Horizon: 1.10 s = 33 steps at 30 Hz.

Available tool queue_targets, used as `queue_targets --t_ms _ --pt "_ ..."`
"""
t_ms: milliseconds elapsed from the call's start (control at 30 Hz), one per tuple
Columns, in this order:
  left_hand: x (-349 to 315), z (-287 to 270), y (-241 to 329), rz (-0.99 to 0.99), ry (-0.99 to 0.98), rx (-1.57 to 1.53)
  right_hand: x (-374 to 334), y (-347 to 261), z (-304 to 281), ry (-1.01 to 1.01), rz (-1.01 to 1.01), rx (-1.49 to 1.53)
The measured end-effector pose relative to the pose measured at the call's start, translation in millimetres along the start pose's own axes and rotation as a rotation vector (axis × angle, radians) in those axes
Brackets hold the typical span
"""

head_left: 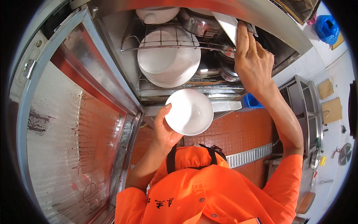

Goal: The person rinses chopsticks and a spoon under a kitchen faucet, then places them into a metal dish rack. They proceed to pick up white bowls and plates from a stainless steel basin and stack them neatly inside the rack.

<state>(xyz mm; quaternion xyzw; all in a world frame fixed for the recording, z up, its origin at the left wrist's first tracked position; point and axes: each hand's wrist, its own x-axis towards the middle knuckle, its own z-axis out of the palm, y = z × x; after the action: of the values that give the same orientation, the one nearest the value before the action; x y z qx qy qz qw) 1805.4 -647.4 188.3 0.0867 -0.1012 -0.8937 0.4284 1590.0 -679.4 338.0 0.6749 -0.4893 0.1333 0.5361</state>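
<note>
My left hand (165, 127) holds a white round bowl (192, 114) by its left rim, thumb over the edge, in front of an open cabinet. My right hand (254, 61) reaches up to the right side of the upper wire rack (169, 47). Its fingers are closed at the edge of a white dish (226, 25) that stands tilted there; the fingertips are partly hidden. Below that rack, large white bowls (169, 76) sit on the lower shelf. Metal pots (199, 24) and another white dish (157, 15) stand on the upper rack.
The cabinet's glass door (74, 130) hangs open at my left, wet and streaked. Below are red floor tiles (246, 127) and a metal drain grate (250, 155). To the right stand a steel shelf unit (298, 99) and a wall with hanging boards (332, 110). A blue bag (326, 29) hangs upper right.
</note>
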Motion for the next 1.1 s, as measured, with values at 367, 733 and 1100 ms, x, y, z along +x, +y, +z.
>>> queue_targets --t_ms 367,733,1100 --pt "7 -4 -3 0.028 0.085 0.003 -52 19 -70 -0.024 -0.006 0.348" --pt "-22 11 -4 0.173 0.331 0.253 -174 -5 -134 -0.297 1.543 1.479" --pt "-18 18 -53 -0.164 0.131 0.823 -256 -118 -84 -0.539 1.917 2.109"
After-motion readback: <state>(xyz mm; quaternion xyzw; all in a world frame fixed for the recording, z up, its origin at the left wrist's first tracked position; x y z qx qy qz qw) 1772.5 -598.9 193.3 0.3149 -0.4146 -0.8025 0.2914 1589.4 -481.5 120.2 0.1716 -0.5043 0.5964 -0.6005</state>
